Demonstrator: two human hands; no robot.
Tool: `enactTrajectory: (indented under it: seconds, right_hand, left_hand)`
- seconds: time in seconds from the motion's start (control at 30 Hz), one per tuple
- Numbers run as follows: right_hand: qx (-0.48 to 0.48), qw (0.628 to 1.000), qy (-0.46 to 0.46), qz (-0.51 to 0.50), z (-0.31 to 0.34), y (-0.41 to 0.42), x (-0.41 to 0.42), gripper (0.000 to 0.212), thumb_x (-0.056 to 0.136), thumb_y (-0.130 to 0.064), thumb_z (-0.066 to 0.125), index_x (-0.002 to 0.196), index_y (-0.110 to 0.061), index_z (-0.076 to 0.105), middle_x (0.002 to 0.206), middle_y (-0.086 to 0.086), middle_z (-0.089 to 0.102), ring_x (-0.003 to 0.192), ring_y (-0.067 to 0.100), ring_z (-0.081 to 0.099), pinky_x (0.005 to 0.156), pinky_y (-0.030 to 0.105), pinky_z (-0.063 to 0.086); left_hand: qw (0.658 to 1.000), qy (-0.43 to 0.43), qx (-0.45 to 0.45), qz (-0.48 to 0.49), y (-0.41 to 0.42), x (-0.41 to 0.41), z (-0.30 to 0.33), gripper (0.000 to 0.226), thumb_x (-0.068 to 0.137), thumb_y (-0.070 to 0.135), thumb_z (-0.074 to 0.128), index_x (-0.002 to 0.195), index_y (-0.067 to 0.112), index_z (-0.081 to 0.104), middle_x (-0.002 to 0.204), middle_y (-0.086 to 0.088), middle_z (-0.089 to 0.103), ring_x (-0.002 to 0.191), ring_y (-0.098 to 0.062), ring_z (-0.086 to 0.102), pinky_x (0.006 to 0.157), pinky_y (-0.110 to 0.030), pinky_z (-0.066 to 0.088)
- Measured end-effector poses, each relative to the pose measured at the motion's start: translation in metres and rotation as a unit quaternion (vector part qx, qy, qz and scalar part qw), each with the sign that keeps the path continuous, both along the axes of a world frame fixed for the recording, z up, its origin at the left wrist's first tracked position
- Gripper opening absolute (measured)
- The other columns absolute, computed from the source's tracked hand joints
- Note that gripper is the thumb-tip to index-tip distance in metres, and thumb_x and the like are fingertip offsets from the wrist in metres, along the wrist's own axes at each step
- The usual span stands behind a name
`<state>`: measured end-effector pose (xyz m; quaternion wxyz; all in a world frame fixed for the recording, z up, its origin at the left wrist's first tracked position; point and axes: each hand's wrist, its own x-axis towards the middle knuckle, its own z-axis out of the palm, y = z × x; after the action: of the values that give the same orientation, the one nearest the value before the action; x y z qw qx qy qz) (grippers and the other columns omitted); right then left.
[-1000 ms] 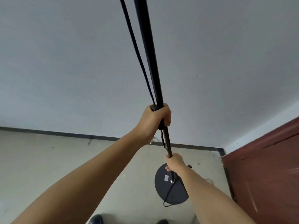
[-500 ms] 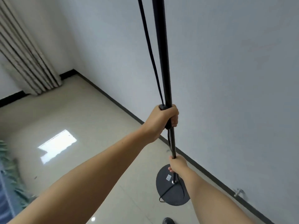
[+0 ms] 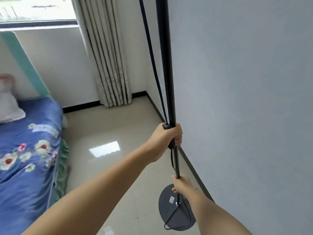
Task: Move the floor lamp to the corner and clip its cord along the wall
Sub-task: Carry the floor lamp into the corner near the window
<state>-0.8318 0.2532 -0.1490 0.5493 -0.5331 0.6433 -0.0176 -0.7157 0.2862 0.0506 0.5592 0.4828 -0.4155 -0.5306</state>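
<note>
The floor lamp's black pole rises out of the top of the view, and its round dark base sits low near the white wall. My left hand grips the pole at mid height, together with the black cord and its inline switch. My right hand holds the pole lower down, just above the base. The cord runs beside the pole from above and loops over the base. The room corner lies ahead, next to the curtain.
A beige curtain hangs by the corner under a window. A bed with a blue flowered cover fills the left side. Between bed and wall runs a strip of glossy beige floor. A black skirting lines the wall.
The view has swung left along the wall: the red door went out of sight, and the curtain, window and bed came into view. Both hands keep the same grip on the pole.
</note>
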Motion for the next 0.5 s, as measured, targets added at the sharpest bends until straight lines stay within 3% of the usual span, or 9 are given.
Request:
enactTrajectory:
  seconds: [0.27, 0.4, 0.5]
  right_hand:
    - [-0.029, 0.992, 0.006, 0.120, 0.000, -0.144, 0.200, 0.019, 0.092, -0.019, 0.039, 0.092, -0.008, 0.054, 0.067, 0.007, 0.059, 0.049, 0.014, 0.059, 0.038, 0.017, 0.045]
    - [-0.030, 0.995, 0.000, 0.100, -0.011, -0.214, 0.303, 0.019, 0.090, -0.018, 0.039, 0.093, -0.007, 0.055, 0.064, 0.006, 0.056, 0.050, 0.017, 0.060, 0.046, 0.023, 0.049]
    - [-0.041, 0.994, 0.010, 0.096, -0.007, -0.264, 0.373, 0.019, 0.090, -0.022, 0.039, 0.094, -0.012, 0.054, 0.062, 0.004, 0.059, 0.050, 0.013, 0.061, 0.045, 0.021, 0.049]
  left_hand:
    - [0.996, -0.007, -0.012, 0.091, -0.127, 0.194, 0.003, 0.029, 0.073, 0.004, 0.041, 0.049, 0.016, 0.029, 0.044, 0.006, 0.032, 0.048, -0.016, 0.028, 0.048, -0.020, 0.031]
    - [0.996, -0.029, -0.014, 0.078, -0.194, 0.293, -0.004, 0.029, 0.070, 0.005, 0.041, 0.047, 0.017, 0.030, 0.046, 0.003, 0.031, 0.049, -0.018, 0.028, 0.051, -0.023, 0.031]
    - [0.997, -0.045, -0.022, 0.059, -0.247, 0.364, 0.003, 0.027, 0.070, 0.006, 0.041, 0.047, 0.017, 0.030, 0.047, 0.002, 0.032, 0.050, -0.018, 0.029, 0.052, -0.024, 0.032]
